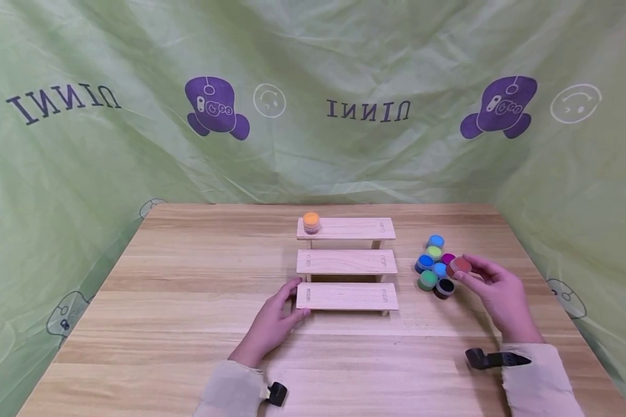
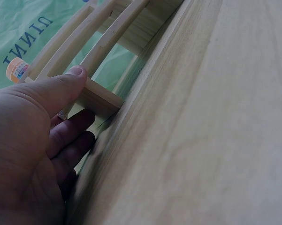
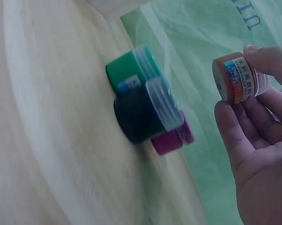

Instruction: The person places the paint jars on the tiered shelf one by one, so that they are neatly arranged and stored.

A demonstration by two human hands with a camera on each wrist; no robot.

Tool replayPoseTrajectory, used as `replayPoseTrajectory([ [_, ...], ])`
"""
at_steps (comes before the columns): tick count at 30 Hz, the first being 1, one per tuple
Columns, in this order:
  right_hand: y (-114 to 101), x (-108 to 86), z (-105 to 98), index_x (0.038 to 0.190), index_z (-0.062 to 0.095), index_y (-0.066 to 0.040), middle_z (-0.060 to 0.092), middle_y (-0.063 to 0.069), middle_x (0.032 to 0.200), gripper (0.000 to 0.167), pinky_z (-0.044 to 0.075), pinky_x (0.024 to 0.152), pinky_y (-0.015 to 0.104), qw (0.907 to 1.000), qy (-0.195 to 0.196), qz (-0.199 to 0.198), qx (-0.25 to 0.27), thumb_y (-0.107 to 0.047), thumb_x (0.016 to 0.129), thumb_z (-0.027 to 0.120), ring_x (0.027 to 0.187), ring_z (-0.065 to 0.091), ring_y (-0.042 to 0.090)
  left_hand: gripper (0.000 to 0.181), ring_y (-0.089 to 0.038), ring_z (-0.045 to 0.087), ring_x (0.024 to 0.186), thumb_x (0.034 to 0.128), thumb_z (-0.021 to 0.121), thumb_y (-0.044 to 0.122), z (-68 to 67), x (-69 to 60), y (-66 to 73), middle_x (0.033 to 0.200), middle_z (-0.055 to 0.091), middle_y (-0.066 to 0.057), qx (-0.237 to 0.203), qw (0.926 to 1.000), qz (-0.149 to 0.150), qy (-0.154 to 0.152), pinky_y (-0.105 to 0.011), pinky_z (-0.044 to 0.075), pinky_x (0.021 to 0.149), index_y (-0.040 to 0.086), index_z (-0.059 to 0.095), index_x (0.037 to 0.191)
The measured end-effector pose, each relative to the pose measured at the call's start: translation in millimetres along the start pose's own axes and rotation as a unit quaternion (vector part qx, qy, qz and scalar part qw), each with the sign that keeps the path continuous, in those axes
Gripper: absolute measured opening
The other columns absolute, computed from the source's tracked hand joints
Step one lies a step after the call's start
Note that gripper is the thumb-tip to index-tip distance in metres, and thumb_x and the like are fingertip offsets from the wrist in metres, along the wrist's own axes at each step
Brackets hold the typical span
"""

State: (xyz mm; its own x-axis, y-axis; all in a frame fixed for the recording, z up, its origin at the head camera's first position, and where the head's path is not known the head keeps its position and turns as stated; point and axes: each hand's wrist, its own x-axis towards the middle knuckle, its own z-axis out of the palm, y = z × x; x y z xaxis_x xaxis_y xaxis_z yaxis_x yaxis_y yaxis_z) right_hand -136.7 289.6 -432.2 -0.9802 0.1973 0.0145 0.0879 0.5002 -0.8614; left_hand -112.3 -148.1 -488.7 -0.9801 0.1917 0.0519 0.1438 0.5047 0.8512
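Observation:
My right hand (image 1: pixel 503 298) pinches a small reddish-brown paint pot (image 1: pixel 458 266) between thumb and fingers, lifted at the right of a cluster of pots. In the right wrist view that paint pot (image 3: pixel 238 78) shows a printed label and a clear lid. My left hand (image 1: pixel 273 321) holds the left end of the lowest step of a wooden three-step stand (image 1: pixel 346 296), thumb at the front edge and fingers toward the back. In the left wrist view the thumb lies against the step end (image 2: pixel 101 99). An orange paint pot (image 1: pixel 311 222) stands on the top step's left end.
Right of the stand, several paint pots stand close together, among them a green pot (image 1: pixel 428 280), a black pot (image 1: pixel 444 288), a dark blue pot (image 1: pixel 425 263) and a magenta pot (image 1: pixel 448 259). A green printed cloth (image 1: pixel 313 156) hangs behind the wooden table (image 1: pixel 177 324).

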Motion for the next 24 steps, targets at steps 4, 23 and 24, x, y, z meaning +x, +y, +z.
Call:
replayPoseTrajectory([
  [4,-6,1.5,4,0.145,0.054,-0.009,0.061,-0.010,0.120,0.069,0.049,0.076,0.009,0.9999,0.002,0.005,0.013,-0.045,0.089,0.074,0.102,0.055,0.001,0.070,-0.025,0.052,0.131,0.0905,0.077,0.027,1.0,-0.3,-0.5,0.131,0.064,-0.006,-0.001,1.0000,0.009,0.000,-0.052,0.034,0.114,0.012,0.044,0.150],
  [23,-30,7.1,25,0.140,0.058,-0.003,0.063,-0.009,0.111,0.063,0.052,0.076,0.011,0.9982,-0.006,-0.043,0.042,-0.037,0.090,0.076,0.098,0.059,0.004,0.069,-0.027,0.053,0.131,0.0904,0.077,0.026,1.2,0.1,-0.8,0.130,0.065,-0.006,0.000,0.9999,0.012,0.005,-0.053,0.034,0.113,0.012,0.045,0.150],
  [24,-31,7.6,27,0.139,0.058,-0.003,0.064,-0.010,0.110,0.061,0.052,0.076,0.011,0.9977,-0.006,-0.050,0.045,-0.036,0.090,0.076,0.097,0.059,0.003,0.069,-0.027,0.053,0.131,0.0904,0.077,0.027,1.1,0.0,-1.1,0.130,0.064,-0.005,0.001,0.9999,0.012,0.005,-0.053,0.034,0.113,0.013,0.045,0.150],
])
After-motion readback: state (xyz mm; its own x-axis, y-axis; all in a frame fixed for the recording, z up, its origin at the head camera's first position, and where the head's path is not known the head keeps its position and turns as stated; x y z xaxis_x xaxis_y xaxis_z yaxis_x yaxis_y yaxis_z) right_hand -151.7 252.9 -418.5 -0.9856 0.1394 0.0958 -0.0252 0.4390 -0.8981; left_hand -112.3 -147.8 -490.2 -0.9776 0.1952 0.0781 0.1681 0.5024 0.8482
